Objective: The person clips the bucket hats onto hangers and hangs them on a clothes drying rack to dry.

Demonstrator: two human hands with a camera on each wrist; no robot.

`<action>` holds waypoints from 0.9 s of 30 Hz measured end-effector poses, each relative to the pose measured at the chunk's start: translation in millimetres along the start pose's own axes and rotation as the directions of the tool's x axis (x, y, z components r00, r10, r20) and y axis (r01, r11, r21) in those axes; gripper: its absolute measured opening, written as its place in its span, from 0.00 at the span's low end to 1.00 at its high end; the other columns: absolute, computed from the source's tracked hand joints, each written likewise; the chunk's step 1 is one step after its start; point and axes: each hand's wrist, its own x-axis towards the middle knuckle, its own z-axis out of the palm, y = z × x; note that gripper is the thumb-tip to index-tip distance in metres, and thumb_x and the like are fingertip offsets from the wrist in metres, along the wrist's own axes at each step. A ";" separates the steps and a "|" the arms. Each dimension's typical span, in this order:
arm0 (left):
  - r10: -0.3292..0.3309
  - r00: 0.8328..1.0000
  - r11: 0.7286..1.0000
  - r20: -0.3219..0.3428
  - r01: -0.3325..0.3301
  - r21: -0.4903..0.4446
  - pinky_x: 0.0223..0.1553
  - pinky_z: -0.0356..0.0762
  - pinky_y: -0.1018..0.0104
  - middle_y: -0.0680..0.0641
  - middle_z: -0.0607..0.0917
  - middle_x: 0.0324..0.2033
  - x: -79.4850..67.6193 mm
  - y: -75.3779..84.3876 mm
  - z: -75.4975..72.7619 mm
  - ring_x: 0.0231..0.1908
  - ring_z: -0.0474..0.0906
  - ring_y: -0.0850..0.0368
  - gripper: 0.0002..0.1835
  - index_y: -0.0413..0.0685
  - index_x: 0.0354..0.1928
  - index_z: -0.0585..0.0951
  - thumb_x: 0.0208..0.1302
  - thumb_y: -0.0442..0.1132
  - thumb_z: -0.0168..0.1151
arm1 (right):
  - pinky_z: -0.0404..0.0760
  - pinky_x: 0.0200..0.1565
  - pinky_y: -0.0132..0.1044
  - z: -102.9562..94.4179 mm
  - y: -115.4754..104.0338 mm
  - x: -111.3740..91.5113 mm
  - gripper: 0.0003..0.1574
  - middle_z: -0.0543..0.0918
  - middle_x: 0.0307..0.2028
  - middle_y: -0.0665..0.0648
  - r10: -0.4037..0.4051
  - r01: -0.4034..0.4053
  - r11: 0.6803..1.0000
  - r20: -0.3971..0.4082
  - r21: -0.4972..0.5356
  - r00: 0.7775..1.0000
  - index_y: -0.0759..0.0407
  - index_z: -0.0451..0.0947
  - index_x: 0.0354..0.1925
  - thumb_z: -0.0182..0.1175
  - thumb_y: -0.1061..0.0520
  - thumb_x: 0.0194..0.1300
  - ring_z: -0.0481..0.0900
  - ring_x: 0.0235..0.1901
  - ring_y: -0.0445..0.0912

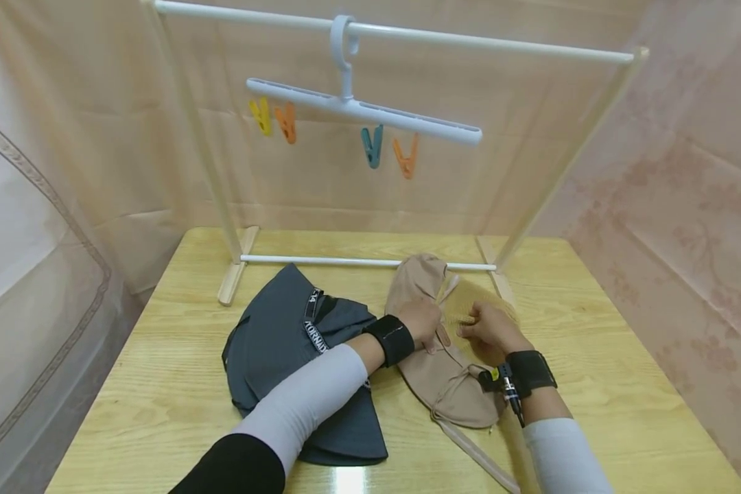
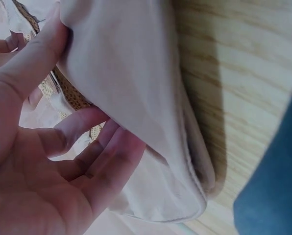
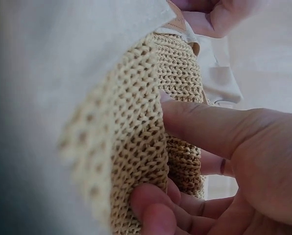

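Observation:
A beige sun hat [image 1: 460, 398] with a soft cloth brim, a knitted straw-coloured crown and long ties lies toward the right of the table. My left hand [image 1: 421, 321] pinches the cloth brim near the seam; the left wrist view shows the thumb on one face of the cloth [image 2: 131, 63] and curled fingers under its edge. On the crown's side, my right hand [image 1: 497, 329] holds the knitted mesh [image 3: 138, 112] between thumb and fingers. Left of it lies a dark grey hat [image 1: 272, 350], folded flat, with a lettered band. My left forearm crosses over that hat.
Behind the hats stands a rack with a white top bar [image 1: 481, 42] and a low crossbar [image 1: 321, 260]. From the top bar hangs a pale hanger [image 1: 420, 122] with yellow, orange and teal clothespins [image 1: 372, 146]. Draped cloth [image 1: 685, 178] surrounds the wooden table [image 1: 160, 384].

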 end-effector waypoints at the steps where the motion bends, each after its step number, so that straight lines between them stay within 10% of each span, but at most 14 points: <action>1: 0.001 1.000 1.000 -0.004 -0.001 0.002 0.26 0.71 0.72 0.48 0.85 0.34 0.1 -0.1 0.1 0.28 0.73 0.60 0.20 0.48 0.38 0.87 0.47 0.52 0.77 | 0.72 0.24 0.35 0.1 -0.5 0.6 0.20 0.74 0.26 0.56 0.001 -0.001 1.000 0.002 -0.003 1.000 0.64 0.66 0.37 0.68 0.55 0.61 0.73 0.20 0.45; 27: -0.032 0.999 0.998 -0.008 0.033 0.054 0.31 0.78 0.68 0.46 0.84 0.44 7.1 2.7 6.8 0.40 0.79 0.55 0.22 0.51 0.43 0.87 0.47 0.52 0.78 | 0.72 0.24 0.35 1.9 1.6 2.6 0.21 0.74 0.28 0.58 0.010 -0.010 1.000 0.009 -0.010 1.000 0.65 0.66 0.38 0.67 0.54 0.62 0.73 0.20 0.45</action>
